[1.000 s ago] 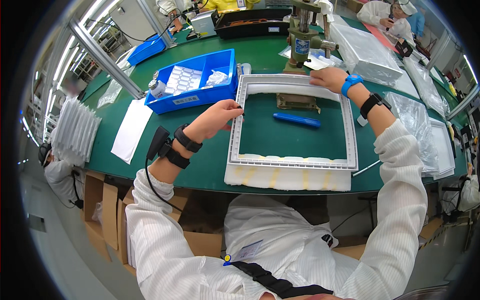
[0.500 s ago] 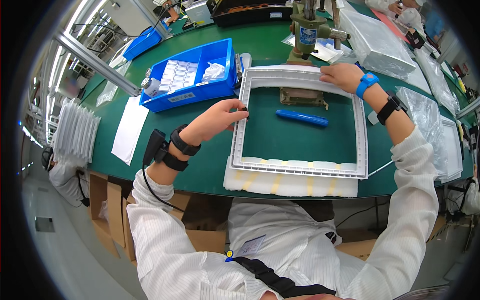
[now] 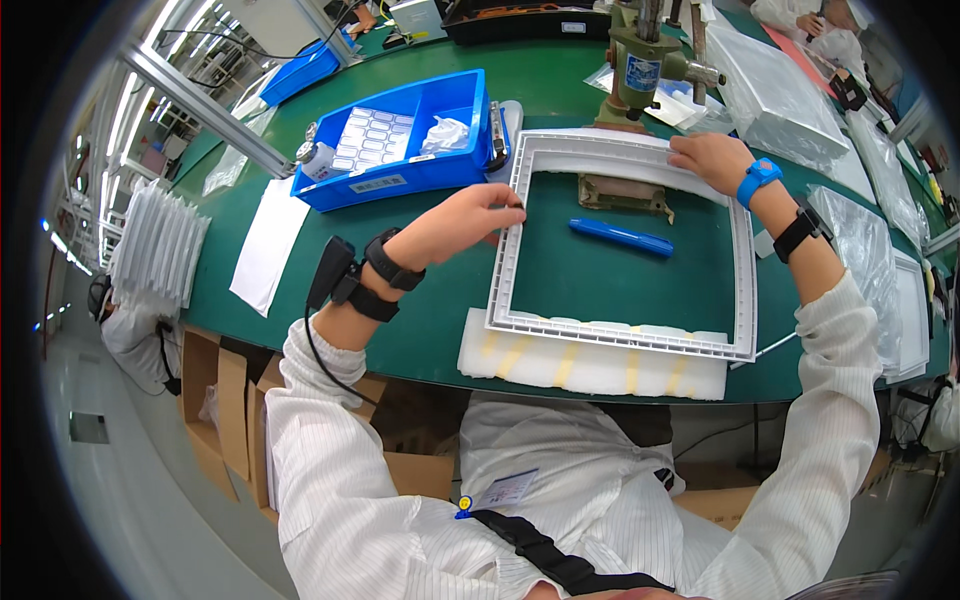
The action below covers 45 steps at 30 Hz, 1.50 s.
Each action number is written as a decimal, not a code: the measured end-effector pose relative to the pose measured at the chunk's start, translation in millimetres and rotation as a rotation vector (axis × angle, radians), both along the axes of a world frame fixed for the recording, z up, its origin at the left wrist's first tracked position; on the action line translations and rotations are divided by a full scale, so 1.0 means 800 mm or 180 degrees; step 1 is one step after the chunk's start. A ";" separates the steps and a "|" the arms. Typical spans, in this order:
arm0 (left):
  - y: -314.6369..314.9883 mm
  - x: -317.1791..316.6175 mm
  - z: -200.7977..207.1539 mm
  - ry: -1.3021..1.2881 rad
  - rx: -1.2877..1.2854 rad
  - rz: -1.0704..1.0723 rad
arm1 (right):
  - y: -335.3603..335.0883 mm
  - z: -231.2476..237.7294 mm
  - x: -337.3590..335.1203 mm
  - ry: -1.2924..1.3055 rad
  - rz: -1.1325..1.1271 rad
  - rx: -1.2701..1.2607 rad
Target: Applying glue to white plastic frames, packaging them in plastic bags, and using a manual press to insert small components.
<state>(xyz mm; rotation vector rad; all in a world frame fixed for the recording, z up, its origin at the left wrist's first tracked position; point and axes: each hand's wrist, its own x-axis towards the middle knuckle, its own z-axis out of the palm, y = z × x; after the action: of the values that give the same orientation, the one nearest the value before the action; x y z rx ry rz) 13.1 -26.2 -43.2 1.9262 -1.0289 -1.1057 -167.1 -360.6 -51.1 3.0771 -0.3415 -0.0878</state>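
A white rectangular plastic frame with a ribbed rim lies on the green table in front of me. My left hand has thumb and index finger closed at the frame's left side, near its upper half. The other left fingers are partly hidden behind them. At the far right corner, my right hand pinches the frame's top rail. A white foam strip with yellowish bands sits under the frame's near edge. Inside the opening, a blue marker pen rests on the table.
Beyond the frame stands a green bench press on a metal base. A blue divided bin with label sheets is at the left, beside white paper. Plastic-wrapped panels lie at the right. Stacked white sheets stand far left.
The view has shifted slightly, so the table's things appear farther right. A small dark piece seen at my left fingertips before no longer shows. My right hand keeps its place on the frame's corner.
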 end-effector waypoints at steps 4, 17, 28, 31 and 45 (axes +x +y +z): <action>-0.017 0.031 -0.031 0.0740 -0.0604 0.0526 | -0.001 -0.002 -0.001 -0.0059 0.0071 0.0013; -0.007 0.039 -0.042 0.0357 -0.0891 0.0825 | -0.001 -0.009 0.007 -0.0375 0.0144 0.0144; -0.164 0.012 -0.016 -0.1956 -0.1965 -0.0265 | -0.132 0.104 -0.010 -0.1190 -0.0406 -0.0474; -0.206 0.007 -0.040 -0.2023 -0.2139 -0.0679 | -0.163 0.158 0.019 -0.2485 -0.0887 0.1013; -0.208 0.013 -0.051 -0.1688 -0.2105 -0.0250 | -0.232 0.196 0.203 -0.2409 -0.0641 0.0267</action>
<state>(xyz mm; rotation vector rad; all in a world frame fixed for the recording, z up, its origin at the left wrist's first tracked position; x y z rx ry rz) 23.4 -192.3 -83.7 1.6452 -1.5275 -0.2063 -4.7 -546.2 105.9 3.0062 -0.6754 1.0918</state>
